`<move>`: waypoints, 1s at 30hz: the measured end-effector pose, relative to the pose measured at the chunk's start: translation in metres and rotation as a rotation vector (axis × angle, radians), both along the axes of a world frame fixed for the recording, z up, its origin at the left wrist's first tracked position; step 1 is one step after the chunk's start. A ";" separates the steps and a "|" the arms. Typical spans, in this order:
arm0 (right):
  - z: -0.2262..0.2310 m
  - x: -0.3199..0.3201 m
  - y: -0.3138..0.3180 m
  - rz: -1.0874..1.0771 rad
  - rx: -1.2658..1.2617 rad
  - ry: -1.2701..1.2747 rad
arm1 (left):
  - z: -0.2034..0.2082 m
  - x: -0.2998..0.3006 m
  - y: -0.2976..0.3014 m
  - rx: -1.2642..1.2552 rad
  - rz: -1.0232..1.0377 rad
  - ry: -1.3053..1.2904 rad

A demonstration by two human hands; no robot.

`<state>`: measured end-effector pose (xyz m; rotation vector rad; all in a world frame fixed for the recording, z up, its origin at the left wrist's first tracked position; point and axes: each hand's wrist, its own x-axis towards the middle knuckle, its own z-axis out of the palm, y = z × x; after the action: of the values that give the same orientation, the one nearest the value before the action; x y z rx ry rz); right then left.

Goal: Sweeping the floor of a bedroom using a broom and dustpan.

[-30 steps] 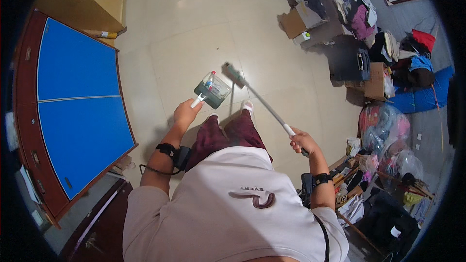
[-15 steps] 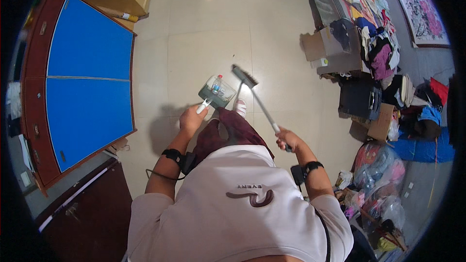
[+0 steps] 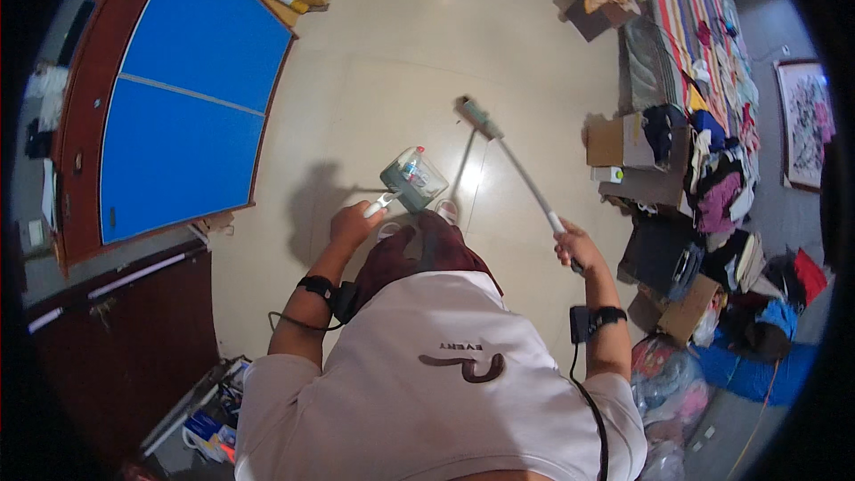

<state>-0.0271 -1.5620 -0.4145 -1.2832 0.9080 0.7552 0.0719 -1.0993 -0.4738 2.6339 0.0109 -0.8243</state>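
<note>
My left hand (image 3: 354,224) is closed round the white handle of a dustpan (image 3: 408,196), held in front of my legs. Inside the pan's greenish, partly clear body lies a small plastic bottle (image 3: 413,163) with a red cap. On the right, my right hand (image 3: 576,245) grips the handle of a long broom (image 3: 527,178). The broom's head (image 3: 479,118) reaches forward above the tiled floor, apart from the dustpan; its shadow falls beside it. A tiny dark speck (image 3: 459,122) lies on the floor close to the broom head.
A blue-panelled wooden cabinet (image 3: 187,138) stands at the left. Along the right are a bed (image 3: 655,62) with a striped cover, a cardboard box (image 3: 606,142), heaped clothes (image 3: 717,191) and stuffed plastic bags (image 3: 668,383). A small box (image 3: 595,22) with orange cloth sits farther off.
My view of the room has turned. The broom has swung forward and right, its head farther from the dustpan. My right arm is further out; the left hand still holds the dustpan.
</note>
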 end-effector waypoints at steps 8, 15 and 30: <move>-0.086 0.108 0.019 0.081 -0.187 -0.043 | 0.001 -0.016 -0.011 0.010 0.177 -0.025; -0.055 0.046 0.063 0.259 0.140 0.235 | -0.005 -0.022 -0.001 -0.013 0.299 -0.071; -0.002 0.080 0.146 -0.011 0.188 0.055 | -0.009 0.023 0.110 -0.054 0.359 -0.074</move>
<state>0.0528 -1.4156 -0.4165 -1.0958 0.8662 0.8506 0.0951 -0.9895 -0.4823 2.5028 0.4223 -0.5952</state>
